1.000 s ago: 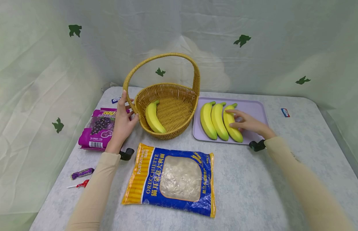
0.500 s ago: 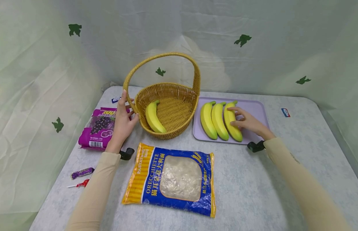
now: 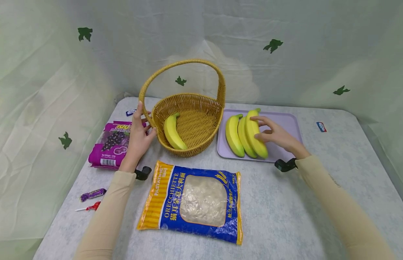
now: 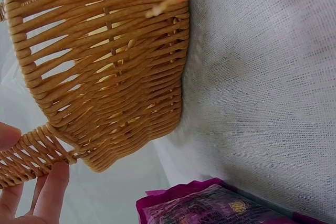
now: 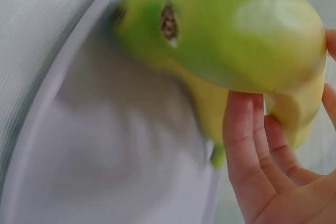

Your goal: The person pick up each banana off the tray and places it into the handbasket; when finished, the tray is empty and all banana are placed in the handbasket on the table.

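Right hand grips the rightmost banana over the tray, its long axis running near to far, with the basket to its left, whose handle base the left hand holds on the bench.

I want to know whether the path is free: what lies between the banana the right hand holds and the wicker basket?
In the head view, two more bananas on the lilac tray lie between the held banana and the basket.
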Action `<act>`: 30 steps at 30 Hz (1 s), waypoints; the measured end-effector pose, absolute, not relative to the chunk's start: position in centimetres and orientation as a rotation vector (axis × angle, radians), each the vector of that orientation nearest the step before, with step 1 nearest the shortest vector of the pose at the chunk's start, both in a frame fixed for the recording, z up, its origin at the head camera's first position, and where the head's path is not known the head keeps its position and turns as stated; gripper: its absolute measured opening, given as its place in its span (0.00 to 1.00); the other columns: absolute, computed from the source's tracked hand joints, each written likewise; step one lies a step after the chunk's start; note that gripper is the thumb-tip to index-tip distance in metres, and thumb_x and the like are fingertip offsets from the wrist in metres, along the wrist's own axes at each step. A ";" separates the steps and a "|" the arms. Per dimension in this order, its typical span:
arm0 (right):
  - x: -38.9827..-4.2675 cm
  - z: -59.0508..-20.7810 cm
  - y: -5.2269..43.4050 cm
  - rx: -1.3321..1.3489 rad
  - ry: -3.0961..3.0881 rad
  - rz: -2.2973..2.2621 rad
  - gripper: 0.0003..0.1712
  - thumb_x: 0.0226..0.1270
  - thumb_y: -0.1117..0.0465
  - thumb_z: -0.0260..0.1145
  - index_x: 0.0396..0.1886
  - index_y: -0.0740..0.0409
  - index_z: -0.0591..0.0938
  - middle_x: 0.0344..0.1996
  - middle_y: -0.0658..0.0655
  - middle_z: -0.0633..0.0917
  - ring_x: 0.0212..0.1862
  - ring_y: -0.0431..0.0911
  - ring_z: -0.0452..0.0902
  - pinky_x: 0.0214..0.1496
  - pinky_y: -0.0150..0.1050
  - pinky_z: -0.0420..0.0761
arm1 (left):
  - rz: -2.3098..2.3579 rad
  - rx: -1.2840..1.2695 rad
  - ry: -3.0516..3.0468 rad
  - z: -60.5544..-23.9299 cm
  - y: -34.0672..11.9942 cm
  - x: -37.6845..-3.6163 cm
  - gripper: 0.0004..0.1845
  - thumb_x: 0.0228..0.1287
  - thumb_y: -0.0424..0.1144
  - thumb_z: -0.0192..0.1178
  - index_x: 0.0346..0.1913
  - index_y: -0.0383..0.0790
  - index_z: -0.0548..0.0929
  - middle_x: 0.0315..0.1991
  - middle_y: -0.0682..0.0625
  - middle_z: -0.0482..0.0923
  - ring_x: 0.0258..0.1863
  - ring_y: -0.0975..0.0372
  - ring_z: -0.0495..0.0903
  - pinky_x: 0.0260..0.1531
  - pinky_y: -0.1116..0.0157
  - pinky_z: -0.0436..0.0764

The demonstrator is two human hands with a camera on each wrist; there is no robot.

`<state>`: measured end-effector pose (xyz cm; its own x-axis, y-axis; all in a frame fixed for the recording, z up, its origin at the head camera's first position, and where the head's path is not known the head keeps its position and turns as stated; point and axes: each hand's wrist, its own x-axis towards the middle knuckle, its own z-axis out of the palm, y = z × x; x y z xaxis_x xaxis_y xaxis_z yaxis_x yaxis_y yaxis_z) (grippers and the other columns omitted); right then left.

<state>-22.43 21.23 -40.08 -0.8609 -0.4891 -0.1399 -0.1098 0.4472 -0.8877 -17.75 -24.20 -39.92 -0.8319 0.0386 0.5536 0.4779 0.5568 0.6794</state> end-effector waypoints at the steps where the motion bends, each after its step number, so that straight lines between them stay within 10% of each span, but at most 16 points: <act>1: -22.4 -39.9 20.8 -0.523 2.312 -1.392 0.36 0.66 0.55 0.64 0.73 0.44 0.62 0.61 0.63 0.63 0.51 0.55 0.76 0.49 0.45 0.79 | -1.210 -0.416 -2.311 -39.9 -24.2 -17.7 0.56 0.56 0.18 0.58 0.73 0.72 0.44 0.61 0.34 0.58 0.55 0.40 0.71 0.52 0.43 0.76; 17: -22.5 -36.9 11.9 -0.851 2.129 -1.404 0.35 0.66 0.57 0.64 0.72 0.44 0.64 0.68 0.50 0.62 0.64 0.51 0.61 0.56 0.49 0.76 | -1.216 -0.422 -2.304 -40.1 -24.3 -17.7 0.55 0.57 0.18 0.57 0.73 0.72 0.44 0.60 0.33 0.59 0.54 0.39 0.71 0.51 0.42 0.76; 30: -24.2 -35.8 4.9 -0.878 2.082 -1.444 0.34 0.66 0.57 0.63 0.70 0.40 0.65 0.61 0.57 0.66 0.49 0.53 0.73 0.42 0.51 0.80 | -1.228 -0.417 -2.298 -40.2 -24.3 -17.8 0.56 0.57 0.17 0.56 0.73 0.74 0.45 0.61 0.33 0.58 0.56 0.40 0.71 0.52 0.41 0.75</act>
